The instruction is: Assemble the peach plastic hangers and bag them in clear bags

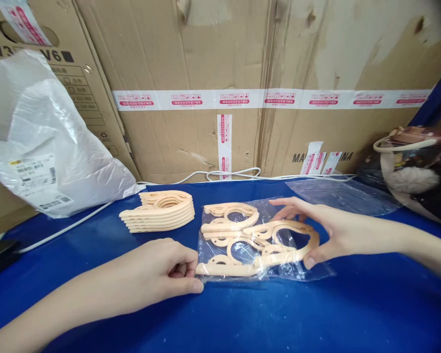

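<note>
A clear plastic bag (215, 250) lies flat on the blue tabletop with several peach-coloured folding hangers (238, 225) in it. My left hand (172, 267) is closed at the bag's lower left corner, thumb and curled fingers pinching its edge. At the bag's right side, my right hand (316, 220) curves around the end of the rightmost folding hanger (314, 240). Its thumb presses the near side and its fingers reach over the far side. Whether plastic lies between this hand and the hanger is hard to make out. A neat stack of matching folding hangers (161, 215) stands behind my left hand.
Another clear plastic bag (338, 193) lies at the back right, beside a dark bag with a pale pompom (415, 179). A white parcel (59, 142) leans at the left. Large cardboard boxes (191, 142) wall the back, with a white cable (191, 179) along their base.
</note>
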The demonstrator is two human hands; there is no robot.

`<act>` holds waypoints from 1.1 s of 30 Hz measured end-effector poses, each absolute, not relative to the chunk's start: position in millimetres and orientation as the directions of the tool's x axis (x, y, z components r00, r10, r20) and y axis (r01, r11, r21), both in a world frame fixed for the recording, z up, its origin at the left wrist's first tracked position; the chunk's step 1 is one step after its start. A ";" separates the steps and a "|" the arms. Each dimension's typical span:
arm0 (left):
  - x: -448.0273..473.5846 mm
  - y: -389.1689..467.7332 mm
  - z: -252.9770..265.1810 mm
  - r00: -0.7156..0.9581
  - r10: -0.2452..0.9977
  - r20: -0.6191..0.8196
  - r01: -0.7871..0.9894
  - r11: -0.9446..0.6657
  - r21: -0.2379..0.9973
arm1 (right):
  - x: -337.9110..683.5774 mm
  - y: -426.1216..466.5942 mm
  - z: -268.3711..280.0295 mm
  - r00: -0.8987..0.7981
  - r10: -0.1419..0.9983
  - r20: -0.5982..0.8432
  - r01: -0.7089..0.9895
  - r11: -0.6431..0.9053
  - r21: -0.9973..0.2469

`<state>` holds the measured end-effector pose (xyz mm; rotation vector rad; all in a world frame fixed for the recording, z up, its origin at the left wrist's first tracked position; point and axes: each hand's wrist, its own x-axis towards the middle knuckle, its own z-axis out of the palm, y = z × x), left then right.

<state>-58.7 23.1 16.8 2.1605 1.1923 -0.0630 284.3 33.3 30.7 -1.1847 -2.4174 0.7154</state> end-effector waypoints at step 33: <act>-53.2 19.6 17.1 0.549 0.788 -0.278 0.774 -0.354 0.525 | 257.7 23.1 3.6 -0.710 0.656 0.256 0.622 0.755 -0.210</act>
